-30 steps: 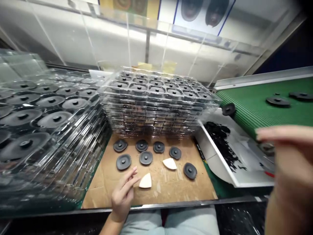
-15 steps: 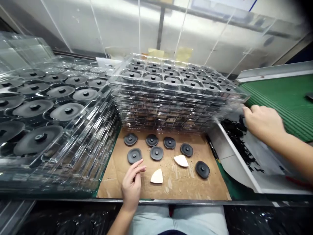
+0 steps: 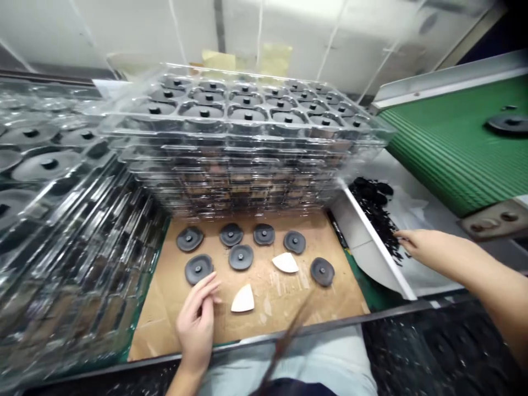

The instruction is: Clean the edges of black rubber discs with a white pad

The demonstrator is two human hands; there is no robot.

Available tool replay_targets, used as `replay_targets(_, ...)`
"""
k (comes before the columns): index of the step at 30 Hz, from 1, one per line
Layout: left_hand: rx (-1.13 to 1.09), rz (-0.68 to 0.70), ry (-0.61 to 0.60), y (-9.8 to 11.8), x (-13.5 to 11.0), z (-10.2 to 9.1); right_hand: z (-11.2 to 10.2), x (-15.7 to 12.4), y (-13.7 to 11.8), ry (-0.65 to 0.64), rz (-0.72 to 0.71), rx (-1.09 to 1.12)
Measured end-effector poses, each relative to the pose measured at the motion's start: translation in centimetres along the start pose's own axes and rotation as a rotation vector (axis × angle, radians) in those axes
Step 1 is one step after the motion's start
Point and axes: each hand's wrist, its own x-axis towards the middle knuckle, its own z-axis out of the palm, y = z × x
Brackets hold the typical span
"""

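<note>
Fingers (image 3: 202, 286) of the left hand (image 3: 194, 327): loosely bent, partly parted, nothing visible in their hold, over the near-left part of the flat brown cardboard sheet (image 3: 289, 305). They overlap the edge of a black rounded disc with a central peg (image 3: 198, 268); contact cannot be confirmed. Seven such discs lie singly on the sheet, pegs up, presumably to leave each peg accessible. Two white wedge-shaped pads (image 3: 243, 298) lie among them, apparently placed for easy reach. Right of the sheet, the right hand (image 3: 421, 245) is over an open white tray (image 3: 363, 239), thumb and fingers close together; whether they grip any small black pieces (image 3: 373, 212) cannot be told.

Surface and room: a clear plastic tray stack (image 3: 107, 220) stands left of the sheet, another clear stack with discs (image 3: 247, 151) behind it; a green ribbed belt (image 3: 457, 143) lies beyond its right side, a pale panelled wall (image 3: 305, 27) at the rear.
</note>
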Motion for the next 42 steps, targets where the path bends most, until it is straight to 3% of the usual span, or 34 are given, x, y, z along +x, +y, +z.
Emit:
replay_targets(8,0.039,-0.179,0.075,0.4,0.2,0.4,3.6,3.2,2.9,0.032,0.084,0.157)
replay_targets(12,0.069,-0.228,-0.004,0.8,-0.2,0.1,3.2,4.6,2.8,0.174,-0.002,0.250)
replay_targets(15,0.079,-0.251,0.002,1.4,-0.5,0.4,2.4,6.5,1.6,0.281,-0.052,0.308)
replay_targets(21,0.116,-0.244,0.055,2.1,-0.2,1.1,1.7,9.3,0.0,0.319,-0.038,0.413)
replay_targets(26,0.108,-0.240,-0.006,1.7,0.0,1.0,1.1,5.9,0.0,0.438,0.015,0.567)
replay_targets(32,0.055,-0.193,0.013,2.4,-0.4,1.7,1.3,-3.7,-2.9,0.688,-0.051,0.951)
replay_targets(34,-0.005,-0.207,-0.028,3.8,-0.7,2.3,1.5,-6.3,-4.8,0.639,-0.110,1.114)
replay_targets(36,-0.117,-0.282,-0.160,5.8,-1.2,3.0,1.4,-8.0,-7.2,0.501,-0.207,1.257)
replay_targets(39,-0.248,-0.407,-0.438,8.8,-1.8,4.2,1.2,-9.3,-11.2,0.111,-0.380,1.529)
replay_targets(40,-0.404,-0.513,-0.576,9.5,-1.9,4.5,1.1,-9.6,-12.5,-0.033,-0.420,1.619)
replay_targets(42,-0.655,-0.664,-0.682,10.5,-2.1,4.7,1.1,-10.1,-14.7,-0.262,-0.463,1.754)
